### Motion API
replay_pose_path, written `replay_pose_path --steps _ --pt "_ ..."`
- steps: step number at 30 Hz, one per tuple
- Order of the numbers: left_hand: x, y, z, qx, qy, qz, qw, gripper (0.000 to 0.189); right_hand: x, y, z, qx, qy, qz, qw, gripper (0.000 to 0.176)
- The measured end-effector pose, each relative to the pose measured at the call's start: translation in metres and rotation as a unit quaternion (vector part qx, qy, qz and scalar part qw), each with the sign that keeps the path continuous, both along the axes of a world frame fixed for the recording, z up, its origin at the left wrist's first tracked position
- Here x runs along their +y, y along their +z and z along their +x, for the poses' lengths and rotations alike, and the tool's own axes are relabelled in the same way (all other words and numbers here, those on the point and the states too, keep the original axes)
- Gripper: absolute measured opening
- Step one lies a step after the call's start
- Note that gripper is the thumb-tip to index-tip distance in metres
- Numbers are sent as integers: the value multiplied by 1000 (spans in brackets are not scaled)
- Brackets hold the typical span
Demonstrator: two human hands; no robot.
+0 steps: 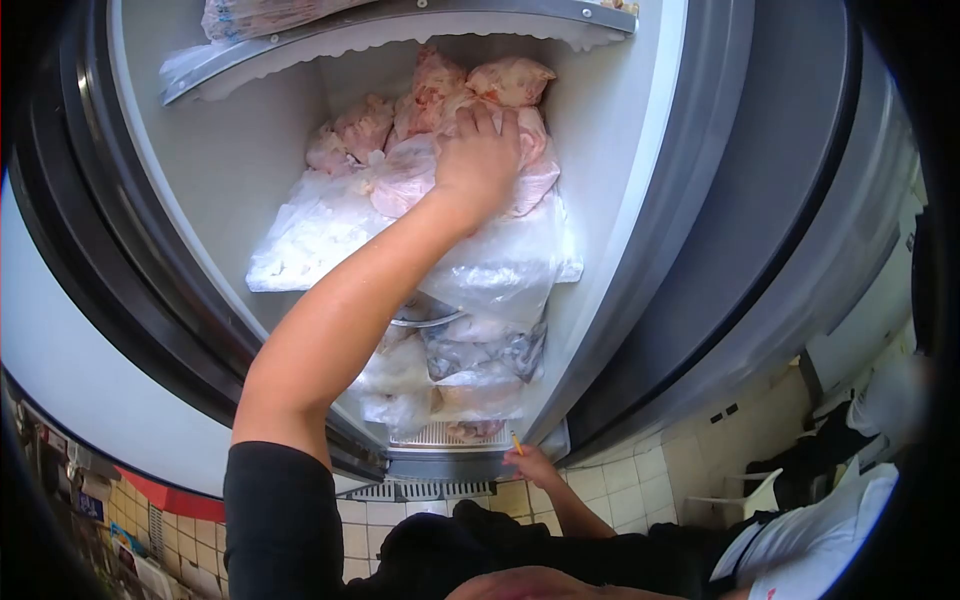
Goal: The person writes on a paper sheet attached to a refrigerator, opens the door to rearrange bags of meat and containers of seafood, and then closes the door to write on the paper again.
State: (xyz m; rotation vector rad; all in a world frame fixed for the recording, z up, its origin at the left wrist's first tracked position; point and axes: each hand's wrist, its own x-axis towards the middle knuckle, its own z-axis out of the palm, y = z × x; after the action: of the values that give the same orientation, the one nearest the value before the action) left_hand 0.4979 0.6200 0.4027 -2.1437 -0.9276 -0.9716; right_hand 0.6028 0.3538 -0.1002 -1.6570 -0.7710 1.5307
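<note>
Toward the freezer shelf's [571,271] rear edge, the left hand [483,155] is lying, fingers bent, on bagged raw poultry [402,184], seemingly arranging it; whether it's gripping, I can't tell. Lifting would need a fuller grasp. The right hand [536,468] is pinching a yellow stick [516,441].

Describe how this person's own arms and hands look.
A plain black fabric short sleeve covers the upper left arm; below it, the forearm is bare and the left hand ungloved. The right hand is ungloved too, its forearm bare up to black clothing. No watch shows.
</note>
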Motion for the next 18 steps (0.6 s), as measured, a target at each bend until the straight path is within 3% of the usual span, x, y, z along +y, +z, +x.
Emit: replay_pose_path --steps 3,6,9,14,18 --pt "6 5 8 30 36 -17 999 55 2 6 0 8 21 10 1000 27" --pt "-4 32 -4 53 -4 -93 994 44 3 16 4 6 41 14 999 28" --pt "4 50 -8 39 -12 -174 984 56 6 0 10 -3 50 22 998 29" --pt "31 62 -20 -2 -17 -80 997 47 5 4 13 -9 46 -6 999 27" --pt "50 56 -42 24 -132 121 984 36 -4 -9 19 -5 37 8 999 26"
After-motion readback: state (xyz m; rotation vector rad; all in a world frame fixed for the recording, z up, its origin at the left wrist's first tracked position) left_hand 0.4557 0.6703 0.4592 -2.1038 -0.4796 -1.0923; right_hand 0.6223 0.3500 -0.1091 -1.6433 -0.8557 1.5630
